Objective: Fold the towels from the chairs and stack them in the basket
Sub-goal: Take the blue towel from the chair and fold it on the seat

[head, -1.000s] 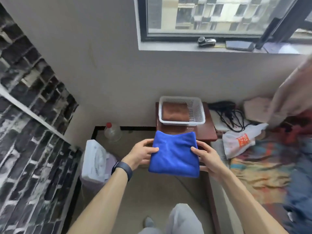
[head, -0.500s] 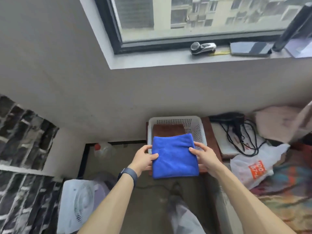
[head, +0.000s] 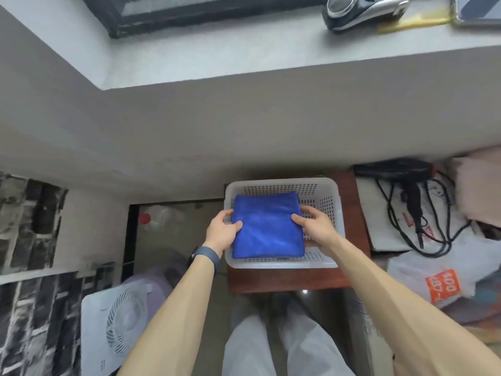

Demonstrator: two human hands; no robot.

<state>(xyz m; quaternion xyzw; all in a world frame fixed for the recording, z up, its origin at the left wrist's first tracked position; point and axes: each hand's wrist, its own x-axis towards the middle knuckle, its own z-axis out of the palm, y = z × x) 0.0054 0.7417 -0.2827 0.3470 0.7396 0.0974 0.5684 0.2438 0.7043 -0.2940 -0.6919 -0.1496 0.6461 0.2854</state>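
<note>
Blue towel [head: 267,226], folded square, head view: it is lying within the white basket [head: 282,265], pushed toward the left wall, with bare perforated floor showing along the right and near sides. Whether it is resting on the bottom or hanging just above it, I cannot tell.

Left hand [head: 222,232]: pinching the towel's left edge, thumb on top, fingers going underneath, wrist crossing the basket's left rim.

Right hand [head: 315,226]: pinching the right edge the same way, inside the basket.

The two-sided grip is probably keeping the folds from slumping while the towel is being set flat.

Basket: sitting on a small brown surface [head: 284,280] against the wall, its near rim close to the surface's front edge.

Room for moving: the left hand is working tight against the rim; the right has free space to slide out sideways.

Surroundings: a white fan [head: 119,327] is standing on the floor to the left, and a black hair dryer [head: 393,169] and plastic bag [head: 433,278] are lying to the right, all apart from the basket.
</note>
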